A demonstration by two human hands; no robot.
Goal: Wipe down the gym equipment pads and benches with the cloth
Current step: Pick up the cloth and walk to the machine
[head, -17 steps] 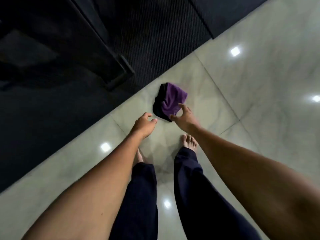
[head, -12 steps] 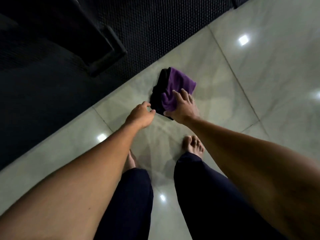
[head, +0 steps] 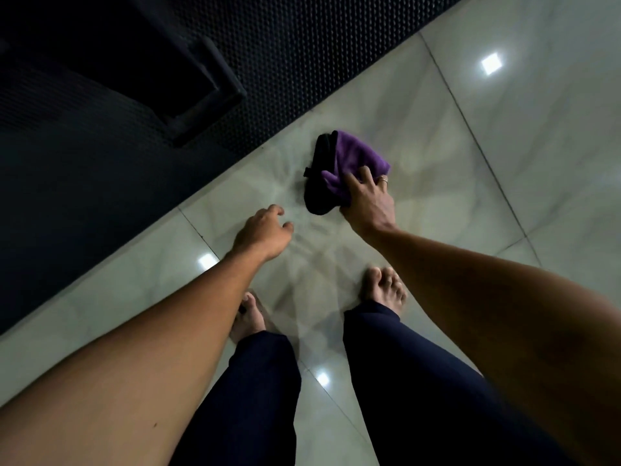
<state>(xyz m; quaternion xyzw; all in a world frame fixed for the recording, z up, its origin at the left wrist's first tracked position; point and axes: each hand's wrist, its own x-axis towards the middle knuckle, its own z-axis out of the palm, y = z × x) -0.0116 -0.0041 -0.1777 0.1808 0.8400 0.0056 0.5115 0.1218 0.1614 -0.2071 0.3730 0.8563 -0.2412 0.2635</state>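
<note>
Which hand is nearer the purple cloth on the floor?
Right. The right hand grips the purple cloth at its near edge; the left hand hovers apart, to its left, holding nothing.

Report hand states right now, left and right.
Left hand: open, fingers loosely curled, holding nothing.
Right hand: closed on the purple cloth.

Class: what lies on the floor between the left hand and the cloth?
Only bare floor tile separates the left hand and the cloth, seen in the head view.

glossy tile floor (head: 437, 112), blk rubber mat (head: 285, 45)
</note>
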